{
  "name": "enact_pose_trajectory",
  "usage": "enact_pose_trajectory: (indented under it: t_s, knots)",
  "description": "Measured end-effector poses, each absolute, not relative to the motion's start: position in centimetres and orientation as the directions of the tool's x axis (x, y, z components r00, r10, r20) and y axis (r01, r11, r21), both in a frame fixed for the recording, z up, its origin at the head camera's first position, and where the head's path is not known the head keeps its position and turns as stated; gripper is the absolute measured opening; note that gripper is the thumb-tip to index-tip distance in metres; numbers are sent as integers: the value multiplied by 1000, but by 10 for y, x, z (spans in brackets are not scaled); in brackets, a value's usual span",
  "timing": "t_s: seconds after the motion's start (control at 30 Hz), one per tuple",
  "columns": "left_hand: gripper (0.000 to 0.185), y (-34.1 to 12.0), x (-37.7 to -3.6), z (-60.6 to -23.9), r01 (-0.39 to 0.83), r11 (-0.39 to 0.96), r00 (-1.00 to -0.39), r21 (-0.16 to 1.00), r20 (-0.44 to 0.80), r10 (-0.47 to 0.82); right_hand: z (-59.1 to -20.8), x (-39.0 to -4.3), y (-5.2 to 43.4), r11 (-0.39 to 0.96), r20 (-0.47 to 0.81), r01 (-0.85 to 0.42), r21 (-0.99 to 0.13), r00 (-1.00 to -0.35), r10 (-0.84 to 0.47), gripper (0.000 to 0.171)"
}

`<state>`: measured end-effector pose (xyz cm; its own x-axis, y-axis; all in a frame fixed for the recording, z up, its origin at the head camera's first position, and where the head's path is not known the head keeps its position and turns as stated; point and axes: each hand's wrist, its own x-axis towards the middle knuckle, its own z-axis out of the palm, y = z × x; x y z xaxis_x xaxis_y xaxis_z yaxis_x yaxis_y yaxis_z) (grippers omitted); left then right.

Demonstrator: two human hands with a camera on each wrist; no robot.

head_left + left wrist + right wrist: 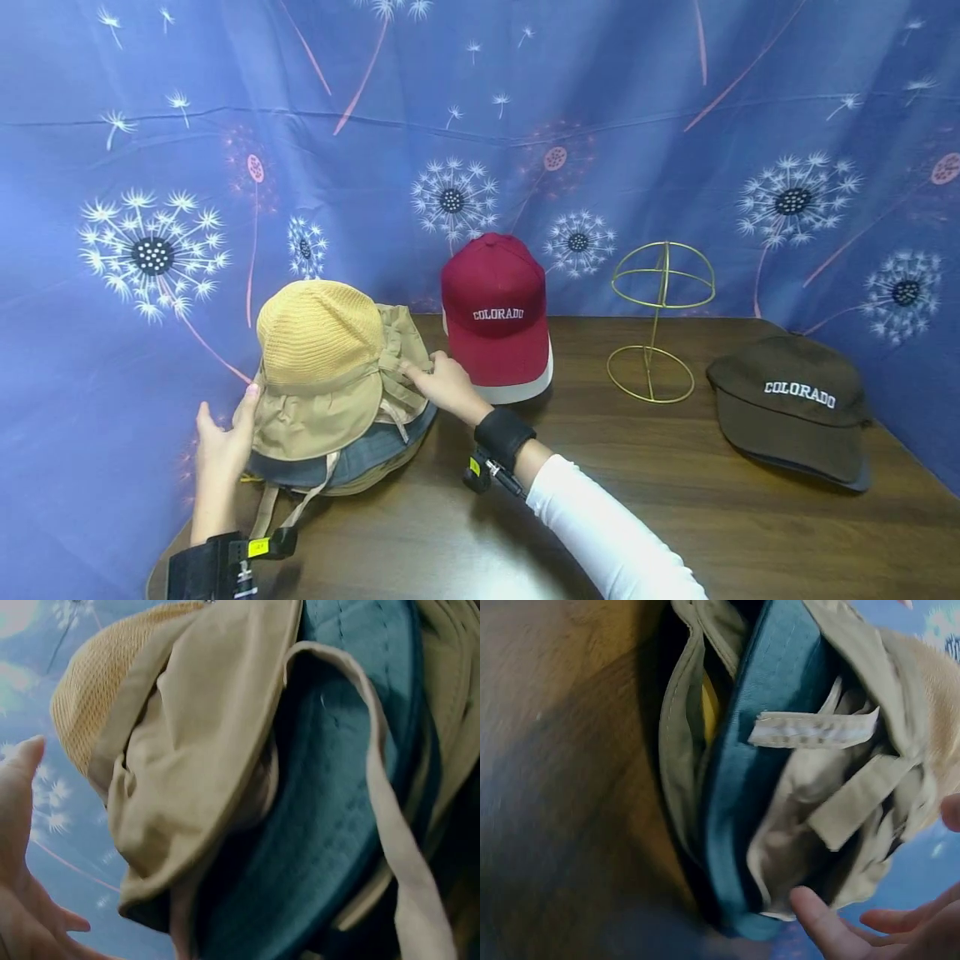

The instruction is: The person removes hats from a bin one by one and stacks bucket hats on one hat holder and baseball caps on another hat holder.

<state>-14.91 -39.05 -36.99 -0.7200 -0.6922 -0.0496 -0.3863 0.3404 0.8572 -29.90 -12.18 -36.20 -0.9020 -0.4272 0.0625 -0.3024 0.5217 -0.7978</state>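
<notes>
Obstacle: red cap point(497, 321) just right of right hand point(444, 385). Clearance: bare table point(465, 542) below both hands.

Head view looks forward and down from above the near edge of the table point(675, 517), taking in its whole width to the backdrop. Left wrist view sits very close at the left edge, facing the stacked sun hats point(225, 750). Right wrist view, equally near, shares that stack from its other side.
</notes>
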Motion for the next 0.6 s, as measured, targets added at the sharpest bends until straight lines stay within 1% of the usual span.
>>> enact_pose_trajectory:
  t_s: [0.07, 0.13, 0.27, 0.47, 0.6]
  knots:
    - [99, -393, -149, -373, -394, 318, -721, 862, -76, -689, -368, -303, -124, 488, 18, -242, -839, -908, -420, 82]
    - [99, -394, -148, -375, -403, 289, -705, 868, -94, -703, -373, -307, -126, 443, -25, -183, -877, -906, -422, 88]
    - [100, -394, -148, -378, -404, 269, -700, 874, -105, -707, -384, -313, -129, 382, -81, -100, -919, -900, -429, 98]
    - [100, -393, -146, -380, -374, 251, -715, 893, -105, -692, -392, -318, -134, 319, -122, -23, -947, -896, -426, 105]
    - [100, -394, -144, -380, -336, 206, -736, 919, -120, -667, -394, -320, -139, 222, -144, 48, -974, -887, -439, 104]
